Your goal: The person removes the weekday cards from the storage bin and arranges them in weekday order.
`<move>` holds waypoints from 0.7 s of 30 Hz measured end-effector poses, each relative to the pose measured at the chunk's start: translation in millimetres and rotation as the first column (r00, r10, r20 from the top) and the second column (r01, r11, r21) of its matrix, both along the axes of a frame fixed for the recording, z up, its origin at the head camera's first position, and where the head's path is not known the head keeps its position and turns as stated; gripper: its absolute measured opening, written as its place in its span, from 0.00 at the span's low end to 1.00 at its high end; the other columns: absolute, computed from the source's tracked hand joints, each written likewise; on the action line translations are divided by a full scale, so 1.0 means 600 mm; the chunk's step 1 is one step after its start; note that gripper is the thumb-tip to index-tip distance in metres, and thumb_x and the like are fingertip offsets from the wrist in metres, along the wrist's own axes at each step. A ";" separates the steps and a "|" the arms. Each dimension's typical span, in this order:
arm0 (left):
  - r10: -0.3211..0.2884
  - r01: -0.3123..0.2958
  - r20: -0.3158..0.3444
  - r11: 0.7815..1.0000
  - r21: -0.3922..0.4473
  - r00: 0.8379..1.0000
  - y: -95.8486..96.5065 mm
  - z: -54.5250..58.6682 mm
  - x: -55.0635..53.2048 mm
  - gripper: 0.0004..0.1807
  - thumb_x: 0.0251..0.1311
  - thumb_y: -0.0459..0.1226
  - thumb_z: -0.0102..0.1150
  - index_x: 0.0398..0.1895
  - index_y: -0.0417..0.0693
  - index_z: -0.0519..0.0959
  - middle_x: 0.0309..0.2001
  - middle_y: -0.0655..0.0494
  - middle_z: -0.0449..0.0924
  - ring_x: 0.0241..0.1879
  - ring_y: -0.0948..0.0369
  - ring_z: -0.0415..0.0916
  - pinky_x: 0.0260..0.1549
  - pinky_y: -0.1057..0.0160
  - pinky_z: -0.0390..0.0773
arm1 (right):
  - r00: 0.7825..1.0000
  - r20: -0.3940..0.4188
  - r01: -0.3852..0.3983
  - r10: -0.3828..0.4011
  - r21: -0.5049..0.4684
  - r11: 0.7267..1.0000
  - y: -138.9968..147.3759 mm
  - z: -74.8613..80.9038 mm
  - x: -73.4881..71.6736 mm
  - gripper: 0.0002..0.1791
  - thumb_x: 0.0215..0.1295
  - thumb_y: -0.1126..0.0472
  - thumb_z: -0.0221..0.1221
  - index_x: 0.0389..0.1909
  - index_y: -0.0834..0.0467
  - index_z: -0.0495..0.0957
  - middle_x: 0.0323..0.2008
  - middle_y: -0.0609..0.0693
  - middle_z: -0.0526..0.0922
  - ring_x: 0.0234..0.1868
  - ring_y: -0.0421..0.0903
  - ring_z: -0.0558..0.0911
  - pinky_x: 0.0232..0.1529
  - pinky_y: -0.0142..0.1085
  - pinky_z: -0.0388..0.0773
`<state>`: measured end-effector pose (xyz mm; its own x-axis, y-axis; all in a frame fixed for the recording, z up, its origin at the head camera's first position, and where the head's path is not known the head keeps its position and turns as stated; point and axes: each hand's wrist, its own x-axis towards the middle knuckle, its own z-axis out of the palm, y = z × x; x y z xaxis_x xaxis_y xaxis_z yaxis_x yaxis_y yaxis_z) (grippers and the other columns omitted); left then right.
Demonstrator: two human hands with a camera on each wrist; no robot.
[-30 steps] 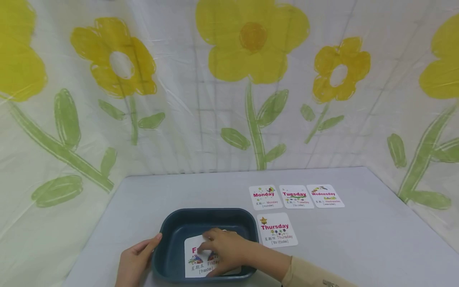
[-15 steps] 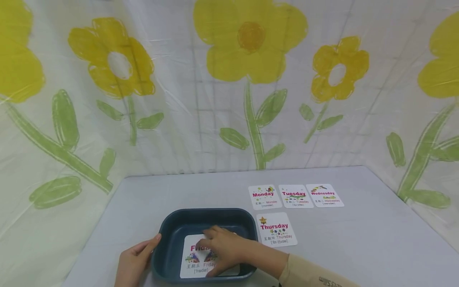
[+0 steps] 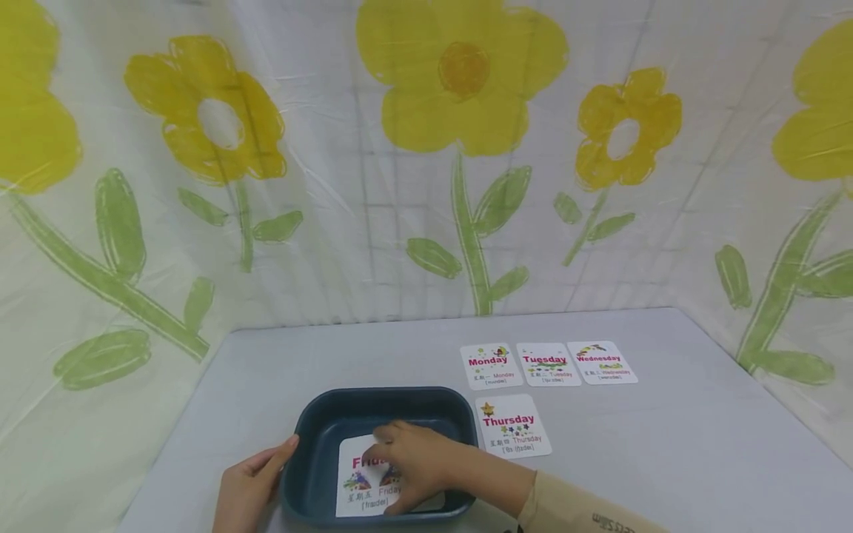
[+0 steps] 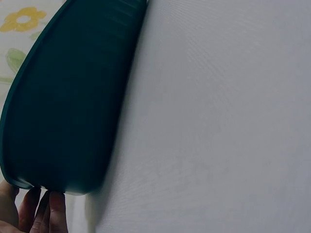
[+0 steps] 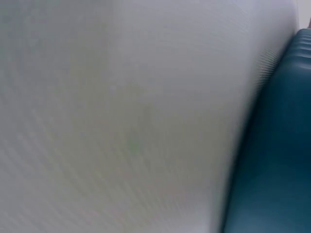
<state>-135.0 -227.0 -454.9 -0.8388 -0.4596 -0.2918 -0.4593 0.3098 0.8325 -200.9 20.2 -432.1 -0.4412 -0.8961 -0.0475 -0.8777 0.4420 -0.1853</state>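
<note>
In the head view a dark teal tray (image 3: 313, 459) with raised walls stands near the table's front. My left hand (image 3: 249, 485) pinches its left wall, thumb at the rim; in the left wrist view the fingers (image 4: 57, 213) lie against the tray's outside. My right hand (image 3: 420, 463) reaches into the tray with bent fingers and grips a white Friday card (image 3: 360, 488), thumb at its lower edge, fingertips over its upper part. The hand covers the card's right side. White card edge (image 3: 433, 503) shows beneath the hand. The right wrist view shows only the tray's outer wall (image 5: 277, 160) and tabletop.
A Monday card (image 3: 492, 367), a Tuesday card (image 3: 549, 365) and a Wednesday card (image 3: 603, 363) lie in a row on the grey table (image 3: 666, 444). The Thursday card (image 3: 514, 426) lies below Monday, right of the tray. A flower-printed curtain (image 3: 333, 185) encloses the table.
The Friday card has shifted slightly left in the tray under my right hand, showing more of its word. My left hand holds the tray in the same spot.
</note>
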 end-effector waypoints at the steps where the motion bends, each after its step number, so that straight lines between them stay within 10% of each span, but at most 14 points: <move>1: -0.005 0.005 -0.001 1.000 0.004 1.000 0.000 0.000 0.000 0.50 0.39 0.71 0.57 0.47 0.33 0.78 0.47 0.36 0.78 0.33 0.59 0.76 0.24 0.67 0.74 | 1.000 0.004 0.002 -0.002 -0.002 1.000 0.001 0.001 -0.001 0.38 0.43 0.36 0.67 0.59 0.42 0.70 0.61 0.47 0.68 0.59 0.43 0.69 0.53 0.35 0.73; 21: -0.010 0.011 -0.019 1.000 0.026 1.000 -0.005 0.000 0.003 0.47 0.39 0.69 0.58 0.47 0.36 0.80 0.46 0.41 0.80 0.34 0.64 0.75 0.26 0.67 0.76 | 0.996 0.055 0.067 -0.068 0.017 0.998 0.031 0.049 -0.006 0.40 0.42 0.36 0.67 0.59 0.39 0.69 0.64 0.46 0.65 0.63 0.44 0.65 0.55 0.38 0.71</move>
